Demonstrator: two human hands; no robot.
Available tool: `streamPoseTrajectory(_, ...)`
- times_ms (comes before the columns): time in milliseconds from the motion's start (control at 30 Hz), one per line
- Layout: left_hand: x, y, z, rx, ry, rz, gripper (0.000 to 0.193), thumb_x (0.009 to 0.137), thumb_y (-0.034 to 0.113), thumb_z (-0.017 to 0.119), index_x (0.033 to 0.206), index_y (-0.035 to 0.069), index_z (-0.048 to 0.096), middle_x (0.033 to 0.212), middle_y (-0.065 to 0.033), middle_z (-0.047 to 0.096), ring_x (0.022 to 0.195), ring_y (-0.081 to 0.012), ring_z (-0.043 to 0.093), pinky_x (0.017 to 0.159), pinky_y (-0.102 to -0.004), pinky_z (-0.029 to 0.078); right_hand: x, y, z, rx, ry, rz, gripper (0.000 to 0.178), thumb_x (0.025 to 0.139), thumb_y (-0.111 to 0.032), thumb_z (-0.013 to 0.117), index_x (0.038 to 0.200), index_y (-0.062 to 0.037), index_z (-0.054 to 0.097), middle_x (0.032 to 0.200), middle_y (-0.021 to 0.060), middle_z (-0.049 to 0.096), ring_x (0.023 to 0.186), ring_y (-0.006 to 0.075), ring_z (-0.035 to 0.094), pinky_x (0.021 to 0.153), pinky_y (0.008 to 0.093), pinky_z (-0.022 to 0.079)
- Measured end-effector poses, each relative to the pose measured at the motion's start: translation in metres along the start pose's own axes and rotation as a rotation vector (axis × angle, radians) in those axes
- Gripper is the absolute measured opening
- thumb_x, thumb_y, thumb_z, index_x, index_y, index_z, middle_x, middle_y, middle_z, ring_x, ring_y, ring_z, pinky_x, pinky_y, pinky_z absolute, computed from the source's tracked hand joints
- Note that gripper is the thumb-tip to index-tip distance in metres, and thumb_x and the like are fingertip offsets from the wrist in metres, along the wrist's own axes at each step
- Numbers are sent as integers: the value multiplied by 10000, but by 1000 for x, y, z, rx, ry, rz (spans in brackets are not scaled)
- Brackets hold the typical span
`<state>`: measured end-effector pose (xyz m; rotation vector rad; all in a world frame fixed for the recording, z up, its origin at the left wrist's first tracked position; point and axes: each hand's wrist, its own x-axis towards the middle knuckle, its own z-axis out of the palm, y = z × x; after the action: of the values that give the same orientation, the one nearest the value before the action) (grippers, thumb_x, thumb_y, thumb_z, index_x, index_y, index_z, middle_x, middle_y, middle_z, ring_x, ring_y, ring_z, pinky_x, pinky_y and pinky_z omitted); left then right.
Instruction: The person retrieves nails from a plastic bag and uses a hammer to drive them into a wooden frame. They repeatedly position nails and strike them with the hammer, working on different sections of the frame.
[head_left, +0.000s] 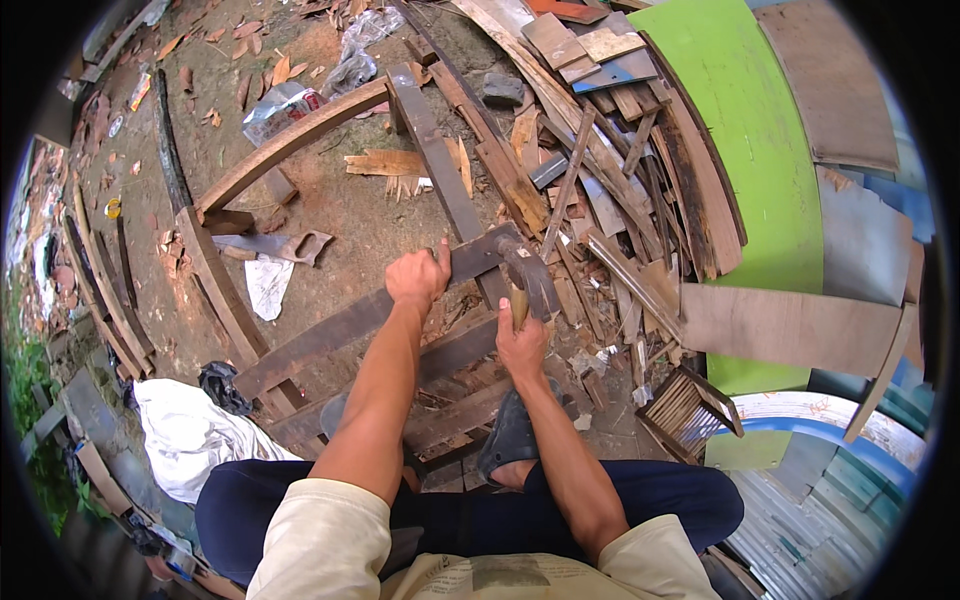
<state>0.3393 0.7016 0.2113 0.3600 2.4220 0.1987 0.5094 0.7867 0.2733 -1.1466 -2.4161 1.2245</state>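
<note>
My left hand (420, 277) is closed over a dark wooden beam (335, 335) that runs slantwise across the frame in front of me, thumb sticking up. To its right, my right hand (522, 343) grips the wooden handle of a hammer (527, 262); the worn, dark head is up against the beam's right end, though I cannot tell whether it touches. A long upright piece (435, 150) of the wooden frame passes away from me beneath that end. My feet, in dark clogs (507, 435), are among the frame's nearer bars.
A handsaw (275, 247) lies on the ground at left, by a white cloth scrap (267, 287). Scrap wood (600, 190) is heaped at right beside a green panel (765, 150). A slatted wooden piece (685, 412) stands near my right knee, white cloth (190, 430) near my left.
</note>
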Motion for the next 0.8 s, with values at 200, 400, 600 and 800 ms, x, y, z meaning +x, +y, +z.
streamPoseTrajectory(200,-2,2,-6,-24,-41,-23,734,1013,576,291,881,50,785,865,-218,735,889,-386,718,830,-452,550,3,-7,11,-138,-62,228,338,973,-284,630,1046,45,609,716,236,639,673,413,646,653,478,494)
streamPoseTrajectory(400,-5,1,-6,-33,-19,10,736,1014,571,286,882,45,783,882,-224,734,923,-387,712,865,-446,536,-3,-8,5,-1,263,-290,280,928,-236,689,1084,-10,636,787,203,675,702,442,658,625,471,512)
streamPoseTrajectory(600,1,0,-4,-33,6,15,716,1015,563,303,881,52,785,883,-227,732,923,-389,713,855,-443,539,-4,-3,4,-170,-166,283,446,962,-387,602,1157,13,609,857,318,675,836,512,659,692,547,513)
streamPoseTrajectory(800,-4,-4,0,-62,41,30,726,1016,560,316,856,20,773,851,-261,717,869,-419,713,821,-469,553,-2,-45,-13,96,184,-120,255,931,-198,682,1055,25,675,802,199,695,710,395,682,661,444,524)
